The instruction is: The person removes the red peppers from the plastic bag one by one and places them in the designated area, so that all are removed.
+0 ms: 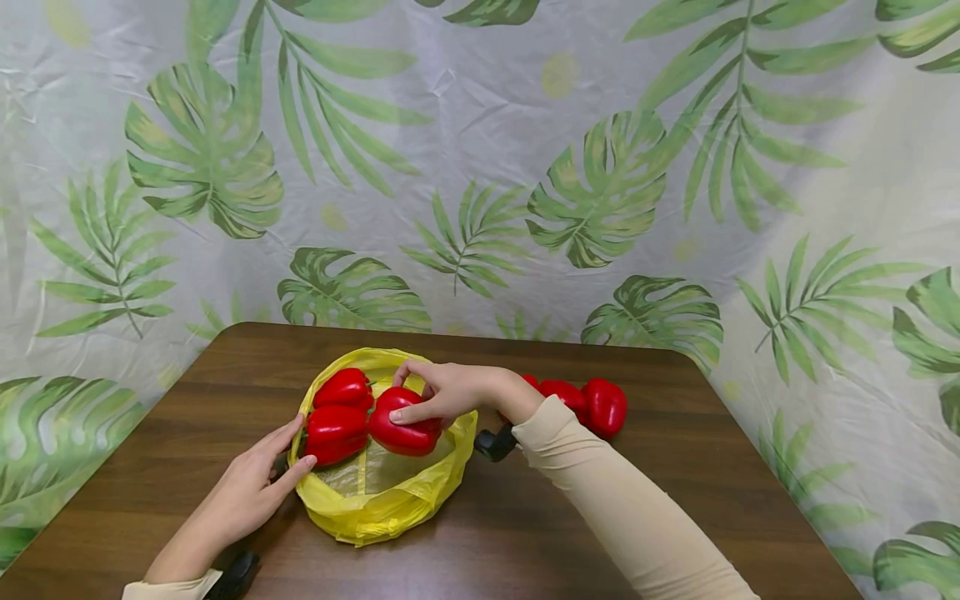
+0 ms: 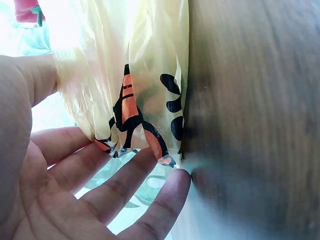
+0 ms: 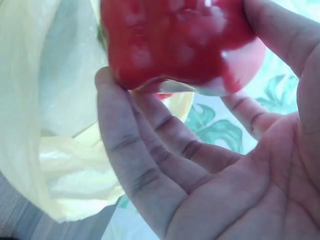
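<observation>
A yellow plastic bag (image 1: 442, 492) stands on the table with its mouth spread wide and its rim rolled. Two red bell peppers, one in front (image 1: 335, 433) and one behind (image 1: 341, 388), lie inside at its left. My right hand (image 1: 450, 392) grips another red bell pepper (image 1: 408, 427) over the bag's mouth, thumb on the near side. In the right wrist view the fingers reach under this pepper (image 3: 175, 45). My left hand (image 1: 247, 487) holds the bag's left side, thumb over the rim. Its fingertips touch the printed outer wall (image 2: 145, 100) in the left wrist view.
More red bell peppers (image 1: 605, 407) lie on the brown wooden table (image 1: 570, 533) right of the bag, partly hidden behind my right forearm. A leaf-patterned cloth (image 1: 480, 150) hangs behind the table. Black wrist devices (image 1: 495, 444) are worn on both arms.
</observation>
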The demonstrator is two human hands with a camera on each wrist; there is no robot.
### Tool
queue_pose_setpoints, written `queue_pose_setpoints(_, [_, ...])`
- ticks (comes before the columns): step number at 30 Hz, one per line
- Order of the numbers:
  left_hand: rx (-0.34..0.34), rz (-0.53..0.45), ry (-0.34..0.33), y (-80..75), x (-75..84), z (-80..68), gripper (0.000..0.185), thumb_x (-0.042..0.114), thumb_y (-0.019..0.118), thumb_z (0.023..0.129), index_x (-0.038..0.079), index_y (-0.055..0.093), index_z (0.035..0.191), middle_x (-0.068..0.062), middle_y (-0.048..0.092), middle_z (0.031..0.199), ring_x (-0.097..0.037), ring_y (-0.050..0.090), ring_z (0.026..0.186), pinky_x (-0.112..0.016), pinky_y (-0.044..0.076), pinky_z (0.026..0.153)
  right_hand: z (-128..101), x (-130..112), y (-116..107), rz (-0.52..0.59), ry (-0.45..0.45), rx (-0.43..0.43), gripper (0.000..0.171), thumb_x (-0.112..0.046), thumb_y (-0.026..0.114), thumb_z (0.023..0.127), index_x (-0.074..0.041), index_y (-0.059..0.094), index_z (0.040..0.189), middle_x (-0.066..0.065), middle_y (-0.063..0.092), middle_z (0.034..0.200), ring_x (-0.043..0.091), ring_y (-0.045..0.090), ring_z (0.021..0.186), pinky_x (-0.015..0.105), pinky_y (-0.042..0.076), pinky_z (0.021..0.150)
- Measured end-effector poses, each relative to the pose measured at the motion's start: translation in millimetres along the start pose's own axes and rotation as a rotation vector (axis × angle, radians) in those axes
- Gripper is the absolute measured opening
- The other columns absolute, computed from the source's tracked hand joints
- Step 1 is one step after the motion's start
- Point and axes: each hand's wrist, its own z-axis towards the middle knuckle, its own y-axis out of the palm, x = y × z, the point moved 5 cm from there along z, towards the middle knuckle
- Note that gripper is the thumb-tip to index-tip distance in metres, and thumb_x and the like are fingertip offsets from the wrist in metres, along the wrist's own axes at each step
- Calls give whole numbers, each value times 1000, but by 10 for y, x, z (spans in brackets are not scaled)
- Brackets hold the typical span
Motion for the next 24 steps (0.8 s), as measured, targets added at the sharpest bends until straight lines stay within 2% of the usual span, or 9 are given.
queue_pose_setpoints(6, [-7,4,-2,10,-17,14,73,35,69,107,-3,42,162,-35,48,160,-55,58,137,-59,64,91,-116,77,-81,-49,-25,87,50,-40,71,104,-23,43,143,9,76,113,21,75,90,34,65,82])
queue_pose_setpoints(12, [-11,3,-3,18,-20,10,72,35,69,107,-2,42,163,-35,48,160,-55,57,138,-59,64,91,-273,135,-128,-78,-60,116,50,-42,69,105,-22,44,143,9,74,115,22,73,89,34,63,81])
queue_pose_setpoints(17, [-10,4,-4,12,-15,14,72,34,69,106,-2,42,163,-35,48,160,-56,57,137,-59,64,91,-437,192,-187,-112,-76,181,50,-46,68,105,-25,46,144,5,74,116,18,71,97,37,62,85])
queue_pose_setpoints(21, [-12,6,-3,8,-11,18,72,35,69,107,-2,42,162,-35,48,160,-56,57,137,-59,63,92,-546,262,-217,-110,-77,223,50,-47,69,104,-26,46,144,3,72,124,17,71,110,37,62,91])
queue_pose_setpoints(24, [-13,4,-4,8,-8,17,72,35,68,107,-2,42,163,-35,48,160,-56,57,137,-59,63,92,-622,310,-217,-97,-78,242,50,-46,69,104,-25,46,143,4,72,126,19,72,113,39,63,94])
